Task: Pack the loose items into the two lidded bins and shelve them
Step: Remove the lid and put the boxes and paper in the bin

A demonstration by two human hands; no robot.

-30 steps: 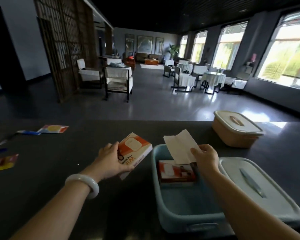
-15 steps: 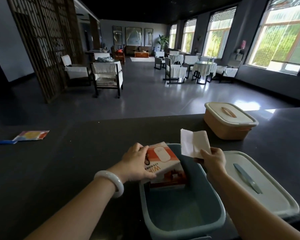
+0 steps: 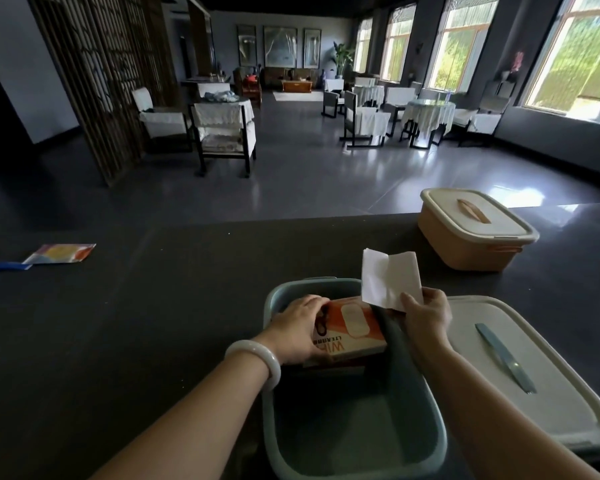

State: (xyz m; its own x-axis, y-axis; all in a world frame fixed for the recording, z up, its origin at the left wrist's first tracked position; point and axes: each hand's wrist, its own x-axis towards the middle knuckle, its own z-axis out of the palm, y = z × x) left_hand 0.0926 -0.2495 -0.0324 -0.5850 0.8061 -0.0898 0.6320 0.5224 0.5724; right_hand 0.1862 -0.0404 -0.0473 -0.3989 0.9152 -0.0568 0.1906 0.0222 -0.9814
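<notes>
The left hand [image 3: 297,329] is gripping the orange box [image 3: 352,327] with curled fingers [image 3: 314,303] inside the blue bin [image 3: 354,434] on the bench [image 3: 153,323]; the right hand [image 3: 426,315] is pinching white paper [image 3: 388,280] just beside the box

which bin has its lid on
The beige bin at the far right is lidded; the near blue bin is open, its lid lying beside it.
</notes>
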